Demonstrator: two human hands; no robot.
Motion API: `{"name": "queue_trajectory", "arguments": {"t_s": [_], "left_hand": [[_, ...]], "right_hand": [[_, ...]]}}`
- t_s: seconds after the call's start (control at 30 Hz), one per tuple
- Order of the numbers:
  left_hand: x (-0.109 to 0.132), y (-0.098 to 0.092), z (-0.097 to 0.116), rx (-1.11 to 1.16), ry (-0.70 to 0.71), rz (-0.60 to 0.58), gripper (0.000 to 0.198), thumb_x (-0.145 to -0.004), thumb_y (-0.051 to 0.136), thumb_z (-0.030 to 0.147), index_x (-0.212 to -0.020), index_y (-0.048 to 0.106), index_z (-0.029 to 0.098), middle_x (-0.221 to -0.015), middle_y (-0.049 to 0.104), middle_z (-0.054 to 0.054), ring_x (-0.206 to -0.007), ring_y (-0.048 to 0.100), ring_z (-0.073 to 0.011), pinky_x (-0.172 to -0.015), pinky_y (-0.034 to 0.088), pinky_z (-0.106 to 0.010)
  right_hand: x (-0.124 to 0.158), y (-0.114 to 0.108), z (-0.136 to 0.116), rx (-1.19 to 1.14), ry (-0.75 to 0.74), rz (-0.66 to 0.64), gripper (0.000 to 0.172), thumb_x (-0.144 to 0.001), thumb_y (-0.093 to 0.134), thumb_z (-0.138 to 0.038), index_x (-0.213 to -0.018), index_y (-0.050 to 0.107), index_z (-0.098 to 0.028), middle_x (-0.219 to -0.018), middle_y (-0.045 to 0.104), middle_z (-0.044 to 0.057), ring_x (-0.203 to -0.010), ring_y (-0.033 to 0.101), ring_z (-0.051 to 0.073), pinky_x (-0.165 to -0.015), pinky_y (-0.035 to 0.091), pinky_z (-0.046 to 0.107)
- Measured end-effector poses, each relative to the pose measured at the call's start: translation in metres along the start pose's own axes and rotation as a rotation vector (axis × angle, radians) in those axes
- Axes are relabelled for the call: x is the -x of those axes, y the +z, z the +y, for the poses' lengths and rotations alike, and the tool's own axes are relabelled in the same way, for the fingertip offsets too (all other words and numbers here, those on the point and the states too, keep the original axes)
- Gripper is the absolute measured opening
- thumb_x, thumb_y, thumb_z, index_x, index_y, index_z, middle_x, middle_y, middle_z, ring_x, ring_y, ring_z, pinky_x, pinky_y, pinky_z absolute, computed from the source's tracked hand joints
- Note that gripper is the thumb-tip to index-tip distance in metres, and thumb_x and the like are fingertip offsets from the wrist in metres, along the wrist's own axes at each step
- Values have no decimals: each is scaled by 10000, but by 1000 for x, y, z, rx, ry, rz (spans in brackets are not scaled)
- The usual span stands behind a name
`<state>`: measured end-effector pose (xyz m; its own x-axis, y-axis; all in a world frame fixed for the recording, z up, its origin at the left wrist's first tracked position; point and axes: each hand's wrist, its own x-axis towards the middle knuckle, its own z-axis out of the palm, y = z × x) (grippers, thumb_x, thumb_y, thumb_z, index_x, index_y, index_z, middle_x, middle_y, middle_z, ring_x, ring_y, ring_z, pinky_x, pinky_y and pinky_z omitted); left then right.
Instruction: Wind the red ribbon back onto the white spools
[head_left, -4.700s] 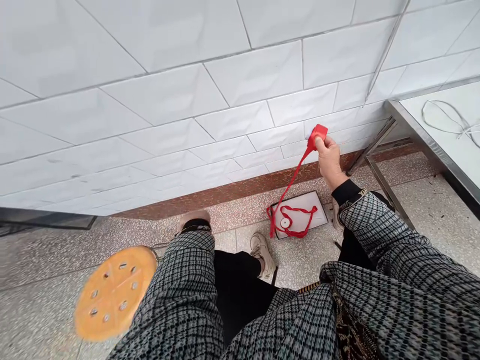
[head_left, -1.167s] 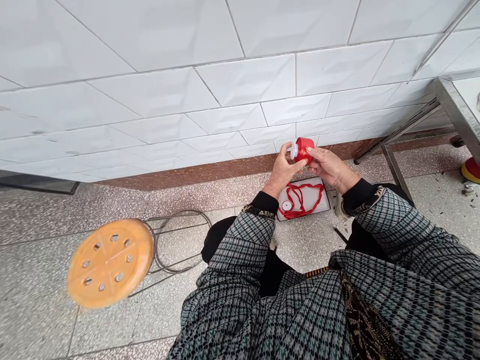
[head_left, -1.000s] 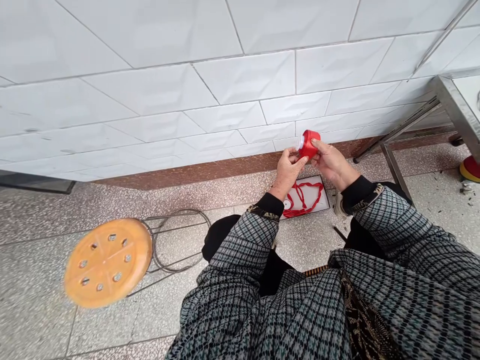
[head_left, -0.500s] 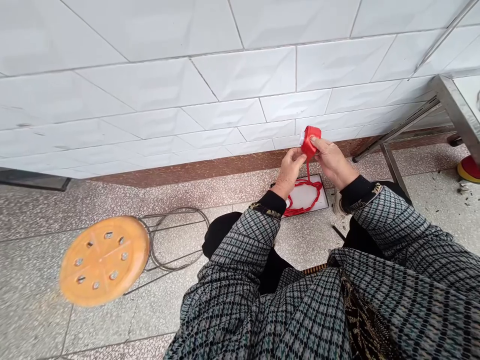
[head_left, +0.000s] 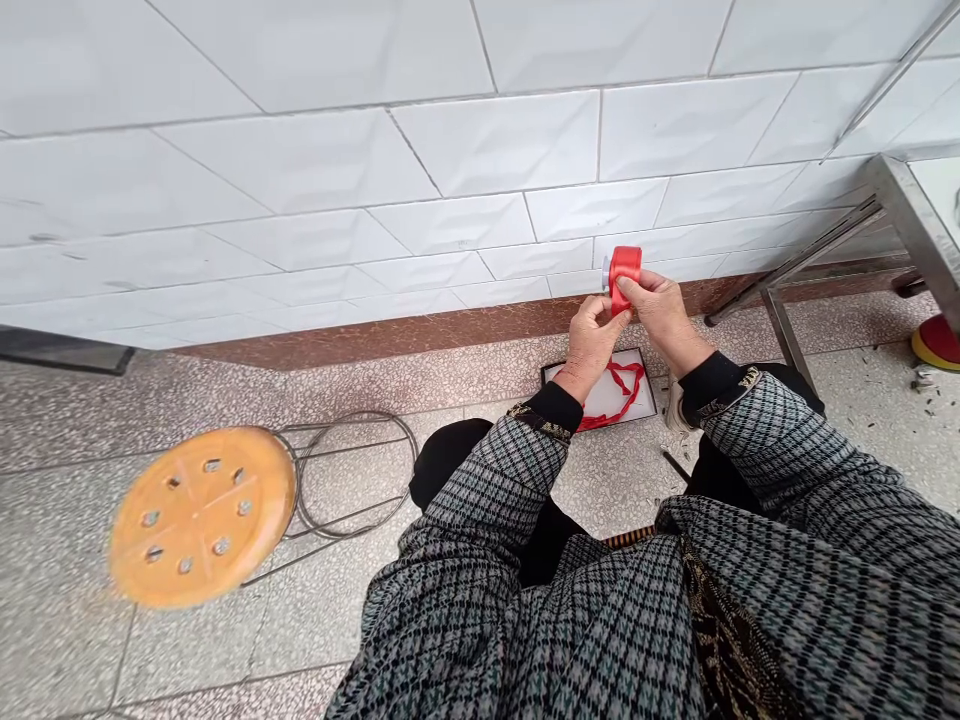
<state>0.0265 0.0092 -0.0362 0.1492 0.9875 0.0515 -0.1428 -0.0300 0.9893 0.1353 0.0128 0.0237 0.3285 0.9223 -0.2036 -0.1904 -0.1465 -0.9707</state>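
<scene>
A roll of red ribbon point(head_left: 625, 264) on a white spool is held up in front of the tiled wall. My right hand point(head_left: 664, 315) grips it from the right, thumb pressed on the ribbon. My left hand point(head_left: 592, 340) is closed at the roll's lower edge, its fingertips pinching the ribbon there. Beneath my hands, a shallow white box with a dark rim point(head_left: 649, 384) lies on the floor, partly covered by my left wrist. Inside it is a loose loop of twisted red ribbon point(head_left: 634, 390).
An orange round stool point(head_left: 202, 515) with wire legs lies tipped over at left. A metal table frame point(head_left: 892, 205) stands at right, near a red and yellow object point(head_left: 937, 340). The white tiled wall point(head_left: 517, 145) rises close ahead. Dark scraps dot the floor at right.
My left hand has shifted slightly right and closer to my right hand. The ribbon strand that hung from the roll towards the box is no longer visible below it.
</scene>
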Motion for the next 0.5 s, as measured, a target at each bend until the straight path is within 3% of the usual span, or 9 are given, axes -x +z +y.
{"name": "queue_trajectory", "arguments": {"t_s": [0.2, 0.33, 0.5], "left_hand": [[0, -3, 5, 119, -117, -75, 266, -799, 805, 425, -837, 709, 179, -753, 635, 13, -696, 506, -116, -695, 438, -269], [3, -6, 5, 157, -197, -101, 324, -745, 833, 469, -851, 731, 179, -699, 610, 17, -651, 475, -113, -619, 395, -262], [5, -9, 2, 106, -250, -161, 282, -751, 810, 428, -854, 729, 178, -699, 632, 24, -634, 481, -105, -632, 409, -257]], "right_hand": [[-8, -4, 5, -57, 34, 59, 141, -772, 799, -265, -727, 686, -194, -719, 674, -33, -688, 558, 104, -680, 478, 227], [-17, -13, 9, -152, 201, 55, 226, -799, 832, -295, -772, 621, -220, -699, 656, -34, -656, 578, 114, -636, 493, 235], [-25, -19, 8, -268, 428, 75, 202, -931, 705, -299, -806, 555, -247, -643, 599, -43, -599, 549, 128, -598, 506, 244]]}}
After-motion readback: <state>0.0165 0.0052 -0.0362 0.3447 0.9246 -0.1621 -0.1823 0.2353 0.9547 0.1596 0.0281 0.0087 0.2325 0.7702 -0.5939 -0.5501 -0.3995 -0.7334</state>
